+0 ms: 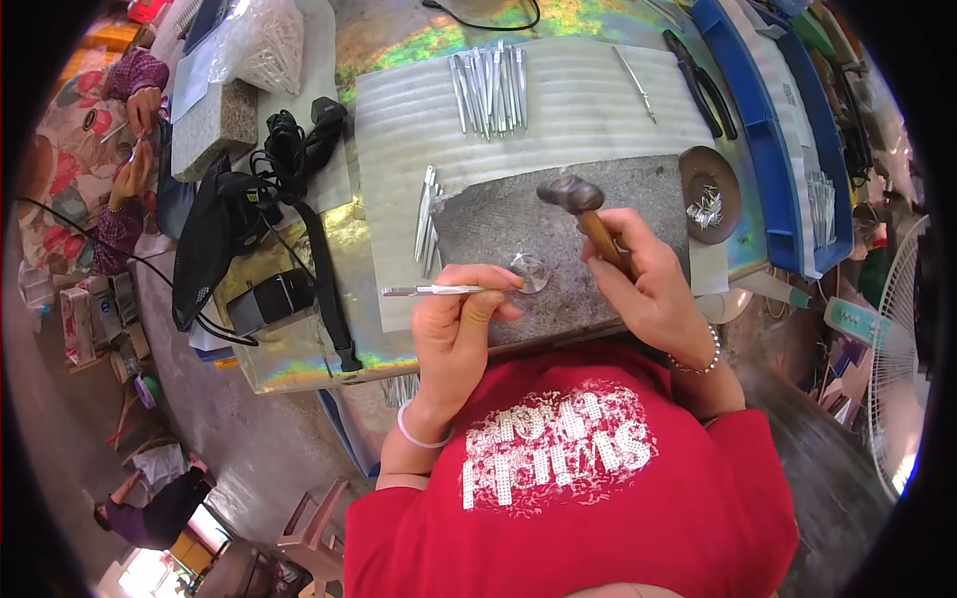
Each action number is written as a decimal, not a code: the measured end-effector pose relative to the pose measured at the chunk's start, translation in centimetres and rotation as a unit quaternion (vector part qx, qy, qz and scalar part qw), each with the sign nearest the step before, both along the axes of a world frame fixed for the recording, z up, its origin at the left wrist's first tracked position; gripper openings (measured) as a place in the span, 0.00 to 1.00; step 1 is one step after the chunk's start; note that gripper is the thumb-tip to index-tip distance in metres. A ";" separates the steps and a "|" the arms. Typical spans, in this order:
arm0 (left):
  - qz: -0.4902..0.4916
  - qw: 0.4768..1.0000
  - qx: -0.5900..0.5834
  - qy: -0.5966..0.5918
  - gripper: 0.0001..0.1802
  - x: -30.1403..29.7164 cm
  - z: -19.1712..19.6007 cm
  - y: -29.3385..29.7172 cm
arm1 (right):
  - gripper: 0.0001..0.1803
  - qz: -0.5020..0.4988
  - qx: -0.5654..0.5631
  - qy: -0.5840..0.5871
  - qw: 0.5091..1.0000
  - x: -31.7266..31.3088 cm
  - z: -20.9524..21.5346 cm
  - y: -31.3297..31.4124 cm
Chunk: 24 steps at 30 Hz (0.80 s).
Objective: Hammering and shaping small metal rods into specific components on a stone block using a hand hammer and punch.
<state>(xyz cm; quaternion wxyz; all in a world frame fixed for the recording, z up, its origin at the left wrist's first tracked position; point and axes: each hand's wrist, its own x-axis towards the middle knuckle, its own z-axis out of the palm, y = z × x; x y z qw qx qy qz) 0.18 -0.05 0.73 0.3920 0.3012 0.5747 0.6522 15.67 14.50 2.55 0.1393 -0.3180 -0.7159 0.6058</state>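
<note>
My left hand [457,324] pinches a slim silver metal rod [431,290] and holds it level, its right end hidden by the fingers. Just beyond those fingertips a small round shiny metal piece [533,271] lies on a dark grey stone slab [588,309]. In my right hand [650,284] is a hammer [603,239] gripped by its wooden handle, its dark head raised over the slab. More silver rods [427,219] lie at the slab's left edge, and a larger bunch of rods [488,92] rests on the white foam sheet [399,130] behind.
Right of the slab stands a brown dish [691,221] of small metal parts. Pliers [701,85] and a thin rod [634,85] lie farther back, beside a blue tray [753,149]. A black bag [214,239] with straps is at left. A fan [897,359] stands right; another person's hands [140,140] work far left.
</note>
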 end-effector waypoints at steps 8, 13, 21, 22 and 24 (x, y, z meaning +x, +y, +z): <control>-0.001 0.998 -0.016 0.063 0.04 0.4 -0.5 0.5 | 0.18 0.014 0.004 0.024 1.000 1.0 -0.9 -0.3; 0.013 0.999 -0.026 0.041 0.04 0.4 -0.5 0.5 | 0.24 0.068 0.103 0.000 0.992 -0.9 -0.2 -1.2; 0.035 0.999 -0.015 0.023 0.04 0.5 -0.9 0.3 | 0.25 0.190 0.214 -0.037 0.958 -3.3 -0.4 0.7; 0.036 0.999 -0.015 0.023 0.04 0.5 -0.9 0.4 | 0.25 0.193 0.204 -0.020 0.960 -3.3 -0.5 0.9; 0.013 0.999 -0.009 0.044 0.04 0.3 -0.8 0.6 | 0.25 0.196 0.194 -0.004 0.961 -3.2 -0.6 1.1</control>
